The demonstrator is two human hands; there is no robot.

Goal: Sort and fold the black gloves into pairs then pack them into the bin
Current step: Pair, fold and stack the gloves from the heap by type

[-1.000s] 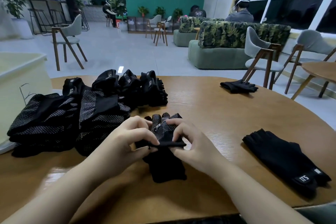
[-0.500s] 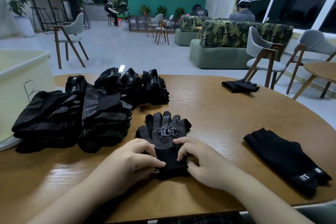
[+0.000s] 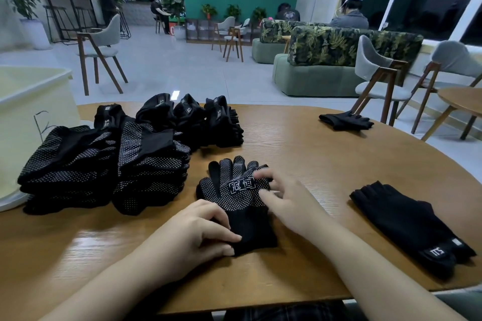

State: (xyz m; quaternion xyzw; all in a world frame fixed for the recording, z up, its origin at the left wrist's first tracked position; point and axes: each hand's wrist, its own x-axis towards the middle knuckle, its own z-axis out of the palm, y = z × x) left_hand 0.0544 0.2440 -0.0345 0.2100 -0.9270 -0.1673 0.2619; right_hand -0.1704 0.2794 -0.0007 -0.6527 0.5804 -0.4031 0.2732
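A black dotted glove [image 3: 236, 194] lies flat on the wooden table [image 3: 313, 164], palm up, fingers pointing away, a white label on its palm. My left hand [image 3: 193, 234] pinches the glove's cuff at its near left corner. My right hand [image 3: 284, 203] lies over the glove's right side with fingers stretched out, blurred. To the left sit stacks of dotted gloves [image 3: 104, 164]. Behind them stands a row of folded black gloves [image 3: 193, 117]. The pale bin [image 3: 31, 112] stands at the far left.
A plain black glove pair [image 3: 407, 224] with a cuff label lies at the right near the table edge. Another folded black pair [image 3: 345, 120] lies at the far right rim. Chairs, sofas and seated people fill the room beyond.
The glove, folded and lifted between both hands a second ago, now lies spread flat. My right hand has slid from the cuff up along the glove's right side.
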